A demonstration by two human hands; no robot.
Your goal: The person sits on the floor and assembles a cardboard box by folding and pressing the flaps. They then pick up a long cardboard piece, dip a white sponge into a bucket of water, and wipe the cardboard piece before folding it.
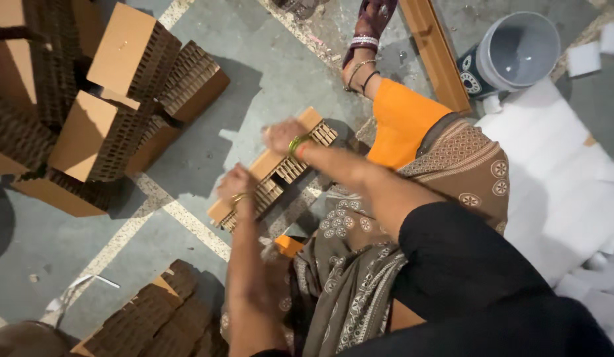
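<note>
Both hands close on one honeycomb cardboard block (274,173), a long piece with a smooth tan face on top and an open cell edge along its near side. The left hand (237,185) grips the lower end, fingers curled over the tan face; the right hand (282,137) clamps the upper end the same way, a green bangle (298,143) at its wrist. The hands blur slightly, so how far the fingertips wrap under the block cannot be told. The block is held tilted above the grey concrete floor (188,145), just in front of the person's knees, which are covered by an orange garment (403,122) and a patterned brown shawl (466,172).

To the left a heap of similar honeycomb cardboard blocks (115,99) lies stacked at odd angles, well apart from the held one. More dark honeycomb pieces (158,317) lie at the bottom edge near the left elbow. A painted pale line (181,218) crosses the floor beneath the block. At upper right stand a grey bucket (519,49) and a wooden plank (436,46), with white foam sheets (558,178) spread to the right.
</note>
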